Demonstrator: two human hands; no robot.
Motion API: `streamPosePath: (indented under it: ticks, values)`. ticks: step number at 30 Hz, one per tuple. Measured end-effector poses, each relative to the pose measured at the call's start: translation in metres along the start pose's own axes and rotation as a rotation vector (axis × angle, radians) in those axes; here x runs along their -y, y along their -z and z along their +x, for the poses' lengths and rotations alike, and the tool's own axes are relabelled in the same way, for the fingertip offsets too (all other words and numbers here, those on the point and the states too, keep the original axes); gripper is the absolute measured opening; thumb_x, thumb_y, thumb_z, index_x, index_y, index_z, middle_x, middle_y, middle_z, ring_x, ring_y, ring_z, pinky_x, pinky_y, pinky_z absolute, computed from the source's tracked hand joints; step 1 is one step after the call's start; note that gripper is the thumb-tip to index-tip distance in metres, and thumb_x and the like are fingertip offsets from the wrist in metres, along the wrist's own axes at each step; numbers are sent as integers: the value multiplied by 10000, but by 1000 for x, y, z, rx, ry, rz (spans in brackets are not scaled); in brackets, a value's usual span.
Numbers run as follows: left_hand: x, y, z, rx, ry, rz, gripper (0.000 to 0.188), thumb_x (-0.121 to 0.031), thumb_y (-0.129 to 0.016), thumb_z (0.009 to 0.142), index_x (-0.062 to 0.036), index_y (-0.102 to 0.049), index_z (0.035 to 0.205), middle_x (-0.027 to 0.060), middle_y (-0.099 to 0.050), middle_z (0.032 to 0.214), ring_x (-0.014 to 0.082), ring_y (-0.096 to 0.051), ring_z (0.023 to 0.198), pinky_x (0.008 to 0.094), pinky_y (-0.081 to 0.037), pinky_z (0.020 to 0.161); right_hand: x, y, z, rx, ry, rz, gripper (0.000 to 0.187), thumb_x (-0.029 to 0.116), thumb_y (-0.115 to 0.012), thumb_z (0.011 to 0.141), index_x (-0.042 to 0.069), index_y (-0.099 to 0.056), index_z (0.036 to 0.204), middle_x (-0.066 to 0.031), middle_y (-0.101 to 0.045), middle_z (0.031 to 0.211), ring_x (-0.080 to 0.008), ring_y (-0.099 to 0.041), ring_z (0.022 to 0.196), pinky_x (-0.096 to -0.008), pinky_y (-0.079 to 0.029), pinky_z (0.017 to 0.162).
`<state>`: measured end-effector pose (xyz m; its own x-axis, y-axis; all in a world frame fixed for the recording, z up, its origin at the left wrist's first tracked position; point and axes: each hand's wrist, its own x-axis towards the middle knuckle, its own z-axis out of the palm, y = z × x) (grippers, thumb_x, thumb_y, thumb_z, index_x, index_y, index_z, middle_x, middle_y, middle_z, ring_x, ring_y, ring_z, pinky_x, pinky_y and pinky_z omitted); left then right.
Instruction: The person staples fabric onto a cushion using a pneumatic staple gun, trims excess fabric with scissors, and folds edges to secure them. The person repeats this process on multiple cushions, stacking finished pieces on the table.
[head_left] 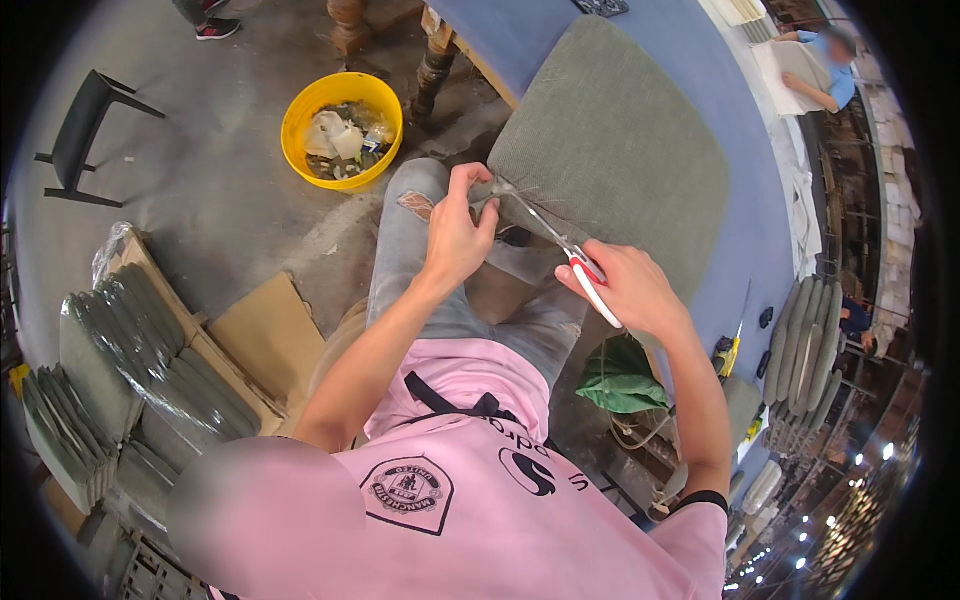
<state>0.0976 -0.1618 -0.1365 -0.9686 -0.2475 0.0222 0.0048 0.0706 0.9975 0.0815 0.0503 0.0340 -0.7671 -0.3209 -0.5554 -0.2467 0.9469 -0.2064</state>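
Note:
A grey-green fabric seat cushion (620, 140) lies on the blue tabletop (510, 38), its near edge reaching toward my lap. My left hand (458, 232) is closed in a pinch at the cushion's near left corner, on a bit of loose fabric edge with frayed threads. My right hand (637, 287) is wrapped round the scissors (598, 298), which have red and white handles. Their blades slant up and left along the cushion's edge, the tips close to my left fingers. Whether the blades touch a thread is too small to tell.
A yellow bucket (293, 135) of scraps stands on the floor beside my knee. Wrapped cushions (165, 345) and cardboard (265, 335) lie at the left, below a black chair (82, 130). A green bag (622, 378) hangs under the table. Another person (840, 75) works far right.

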Motion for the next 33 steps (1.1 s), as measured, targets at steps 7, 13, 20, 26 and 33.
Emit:
streamPosePath:
  ticks: [7, 13, 20, 26, 33]
  values:
    - [8, 1, -5, 19, 119, -116, 307, -152, -742, 1005, -53, -597, 1257, 72, -716, 822, 139, -553, 585, 322, -445, 578, 7, 3, 7, 63, -92, -35, 699, 713, -602, 1001, 24, -697, 934, -218, -725, 827, -460, -713, 853, -545, -539, 765]
    - [5, -1, 5, -20, 59, -113, 188, -150, -730, 1021, -43, -636, 1144, 57, -697, 781, 110, -536, 560, 311, -424, 550, 10, 3, 17, -16, -59, 9, 624, 643, -660, 1001, 26, -678, 914, -204, -690, 781, -446, -674, 772, -524, -491, 693]
    - [8, -1, 4, -11, 110, -198, 144, -118, -714, 1031, -20, -634, 1100, 55, -713, 815, 100, -648, 611, 296, -496, 572, 1, -9, 26, -83, 11, -1, 596, 611, -699, 986, 24, -660, 893, -216, -672, 770, -454, -667, 774, -526, -490, 694]
    - [15, -3, 6, -16, 118, -244, 143, -106, -714, 1030, -16, -633, 1105, 45, -706, 810, 102, -672, 645, 295, -510, 594, -1, -18, 31, -137, 17, 2, 554, 563, -763, 949, 31, -666, 833, -200, -652, 691, -438, -664, 684, -512, -498, 642]
    - [-6, 9, 4, 42, 179, -76, 135, -87, -727, 1018, -12, -644, 1093, 17, -658, 826, 89, -581, 670, 276, -484, 628, 1, -12, 28, -99, -41, -1, 589, 621, -738, 937, 38, -721, 855, -212, -694, 722, -459, -697, 737, -530, -537, 684]
